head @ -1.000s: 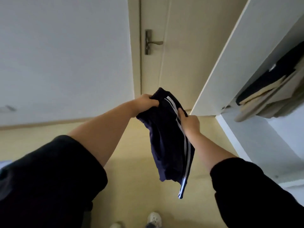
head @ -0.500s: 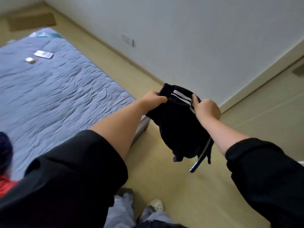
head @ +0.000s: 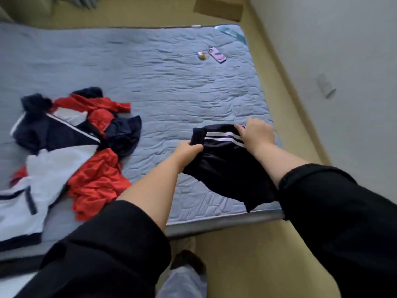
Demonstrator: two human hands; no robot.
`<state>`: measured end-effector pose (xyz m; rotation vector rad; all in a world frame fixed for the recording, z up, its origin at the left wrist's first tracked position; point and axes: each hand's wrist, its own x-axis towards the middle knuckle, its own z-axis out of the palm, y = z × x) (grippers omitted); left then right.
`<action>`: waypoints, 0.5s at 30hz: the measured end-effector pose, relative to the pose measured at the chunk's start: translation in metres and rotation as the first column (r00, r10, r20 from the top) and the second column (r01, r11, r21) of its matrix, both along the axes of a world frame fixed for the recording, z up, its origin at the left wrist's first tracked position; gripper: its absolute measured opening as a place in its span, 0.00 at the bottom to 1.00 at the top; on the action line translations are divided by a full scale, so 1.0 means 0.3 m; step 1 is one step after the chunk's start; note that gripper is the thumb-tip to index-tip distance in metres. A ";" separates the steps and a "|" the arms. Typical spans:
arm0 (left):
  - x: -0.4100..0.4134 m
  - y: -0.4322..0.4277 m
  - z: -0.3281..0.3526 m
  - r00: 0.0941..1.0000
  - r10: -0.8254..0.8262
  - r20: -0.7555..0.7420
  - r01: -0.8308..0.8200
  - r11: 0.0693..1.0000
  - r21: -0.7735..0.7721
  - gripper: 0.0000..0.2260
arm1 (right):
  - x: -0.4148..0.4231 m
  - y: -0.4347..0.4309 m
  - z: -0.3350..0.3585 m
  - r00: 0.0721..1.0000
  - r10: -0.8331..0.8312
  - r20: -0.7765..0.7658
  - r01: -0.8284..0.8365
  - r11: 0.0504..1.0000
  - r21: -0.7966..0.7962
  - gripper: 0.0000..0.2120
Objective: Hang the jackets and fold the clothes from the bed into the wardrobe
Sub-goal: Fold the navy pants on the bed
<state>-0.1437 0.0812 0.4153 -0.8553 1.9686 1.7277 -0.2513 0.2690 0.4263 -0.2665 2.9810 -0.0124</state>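
Folding looks like the step here; left hand [head: 189, 148] and right hand [head: 255, 134] both grip the dark striped shorts [head: 225, 166] over the bed [head: 171, 87]; next they probably need laying flat.

There were two hands at work, a left hand [head: 189, 148] and a right hand [head: 256, 133], and between them one dark garment with white stripes [head: 223, 160]. I counted three white stripes along its upper edge. There was one bed [head: 171, 87], covered in a blue-grey quilt. On its left side lay one heap of clothes [head: 71, 151]; how many pieces were in it I could not tell, though I made out three colours: red, white and dark navy. Near the far corner of the bed lay one phone [head: 217, 55] in a purple case and one small object [head: 202, 56] just beside it. One flat brown piece [head: 219, 7] lay on the floor beyond the bed.
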 end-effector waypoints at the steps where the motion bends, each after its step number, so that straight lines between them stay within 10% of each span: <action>1: 0.002 -0.089 -0.037 1.000 0.012 0.004 -0.012 0.994 -0.106 0.06 | -0.016 -0.106 -0.041 0.999 0.049 0.022 -0.049 0.999 -0.022 0.25; 7: 0.064 -0.354 -0.254 0.974 -0.082 0.210 0.181 0.840 -0.512 0.10 | 0.100 -0.368 -0.292 0.950 0.204 0.236 -0.224 0.972 0.063 0.24; 15: 0.118 -0.509 -0.396 0.946 0.223 0.233 -0.014 0.749 -0.662 0.12 | 0.194 -0.287 -0.443 0.900 0.246 0.360 -0.317 0.936 0.152 0.19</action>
